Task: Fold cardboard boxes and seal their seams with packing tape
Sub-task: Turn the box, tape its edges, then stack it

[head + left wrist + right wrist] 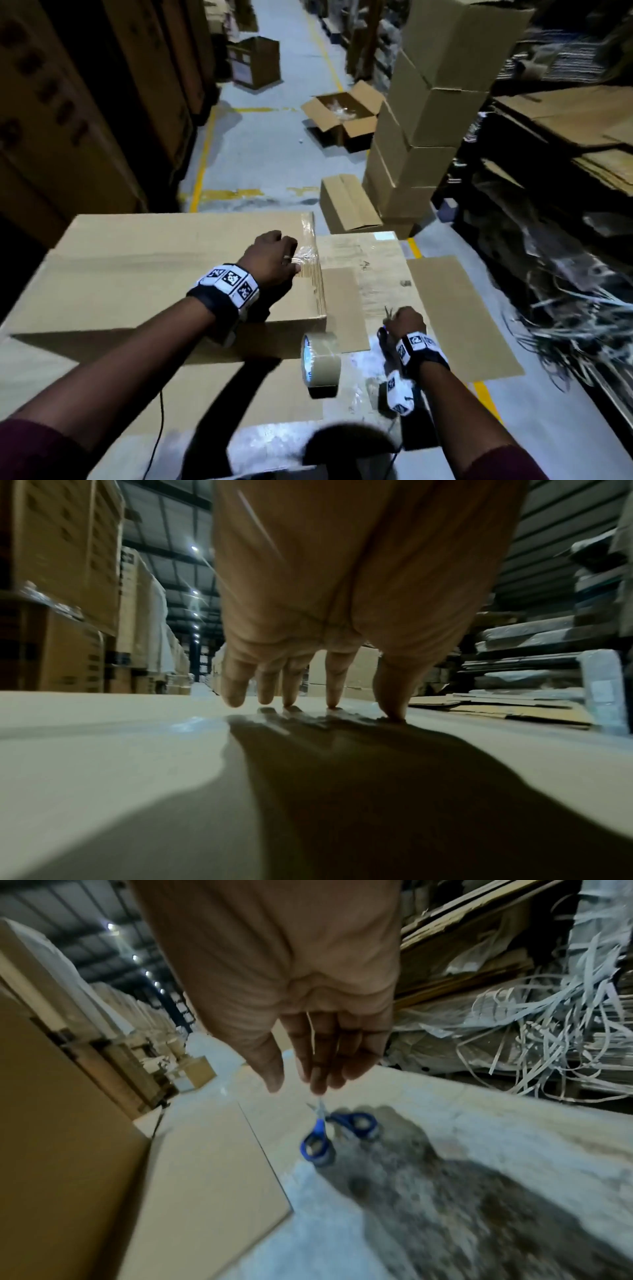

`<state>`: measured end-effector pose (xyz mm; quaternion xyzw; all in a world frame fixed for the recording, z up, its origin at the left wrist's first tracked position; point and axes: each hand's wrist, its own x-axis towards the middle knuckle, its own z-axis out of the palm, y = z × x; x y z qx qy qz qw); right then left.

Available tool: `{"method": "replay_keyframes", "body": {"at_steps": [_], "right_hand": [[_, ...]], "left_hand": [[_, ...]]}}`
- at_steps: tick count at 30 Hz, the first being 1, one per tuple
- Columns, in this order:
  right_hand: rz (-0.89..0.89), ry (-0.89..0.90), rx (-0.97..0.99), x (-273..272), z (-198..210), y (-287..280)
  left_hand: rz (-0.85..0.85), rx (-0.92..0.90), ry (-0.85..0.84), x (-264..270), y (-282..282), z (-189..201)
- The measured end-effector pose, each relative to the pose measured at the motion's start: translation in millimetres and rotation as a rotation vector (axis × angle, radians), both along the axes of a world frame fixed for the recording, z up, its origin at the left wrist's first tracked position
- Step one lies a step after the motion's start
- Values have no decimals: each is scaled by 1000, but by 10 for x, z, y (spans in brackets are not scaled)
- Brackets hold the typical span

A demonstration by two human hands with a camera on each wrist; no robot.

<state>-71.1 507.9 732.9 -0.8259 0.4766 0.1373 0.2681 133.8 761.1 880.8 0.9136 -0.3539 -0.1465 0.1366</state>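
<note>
A large folded cardboard box (154, 267) lies in front of me, with a strip of clear packing tape (310, 246) running over its right end. My left hand (274, 260) is on that taped end. In the left wrist view the fingertips (332, 702) press down on the glossy box top (103, 750). A brown tape roll (320, 359) stands on edge just below the box's near right corner. To the right, my right hand (406, 322) pinches blue-handled scissors (322, 1137) by the blades, handles hanging down over the floor.
A flat cardboard sheet (459, 318) lies on the floor to the right. Beyond it stand a tall stack of boxes (421, 137), a small closed box (346, 202) and an open box (342, 113). Loose strapping (565, 308) is piled at the right; shelving lines the left.
</note>
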Motion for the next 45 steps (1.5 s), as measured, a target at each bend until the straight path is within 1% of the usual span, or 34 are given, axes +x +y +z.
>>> {"method": "replay_keyframes", "body": {"at_steps": [3, 6, 8, 10, 11, 12, 14, 15, 16, 17, 19, 20, 21, 24, 27, 29, 33, 34, 37, 39, 41, 42, 43, 45], "right_hand": [[42, -23, -60, -67, -311, 5], [202, 8, -120, -110, -519, 27], [336, 52, -113, -70, -487, 3], [424, 91, -67, -33, -355, -25], [416, 81, -16, -27, -295, -26], [361, 7, 78, -29, -243, -23], [119, -295, 426, -40, -62, 79], [9, -438, 611, -21, 71, 161], [-38, -562, 732, 23, 236, 233], [5, -650, 768, 98, 413, 294], [220, -752, 727, 257, 793, 420], [320, -750, 699, 328, 943, 474], [394, -713, 673, 397, 1039, 525], [574, -537, 525, 495, 1191, 670], [573, -473, 535, 525, 1268, 703], [582, -465, 538, 523, 1332, 697], [594, -500, 502, 468, 1316, 702], [595, -510, 484, 458, 1295, 711], [633, -558, 411, 420, 1229, 687], [733, -598, 402, 359, 1258, 611], [854, -575, 519, 262, 1331, 460], [922, -506, 586, 210, 1357, 363], [997, -398, 642, 160, 1372, 268], [1121, -137, 698, 84, 1351, 134]], "left_hand": [[89, -77, 1, -285, 93, -18], [186, -199, -17, -587, 201, -36], [226, -321, -75, -832, 268, -68], [256, -400, -176, -1151, 321, -68], [275, -396, -222, -1306, 350, -78], [303, -366, -249, -1448, 381, -106], [399, -300, -243, -1679, 443, -194], [448, -281, -198, -1775, 456, -258], [498, -285, -104, -1857, 443, -323], [564, -324, 62, -1923, 409, -389], [734, -494, 533, -2013, 280, -479], [808, -581, 696, -2027, 214, -521], [856, -635, 751, -2030, 153, -554], [946, -687, 682, -1991, -1, -663], [1002, -664, 649, -1910, -96, -681], [1006, -632, 624, -1877, -111, -671], [934, -424, 371, -1949, -77, -693], [927, -408, 354, -1978, -64, -687], [899, -391, 373, -2017, -17, -696], [794, -502, 455, -2036, 48, -732], [710, -665, 646, -2075, 137, -717], [682, -715, 748, -2095, 190, -687], [657, -742, 828, -2107, 237, -662], [618, -759, 907, -2109, 300, -623]]}}
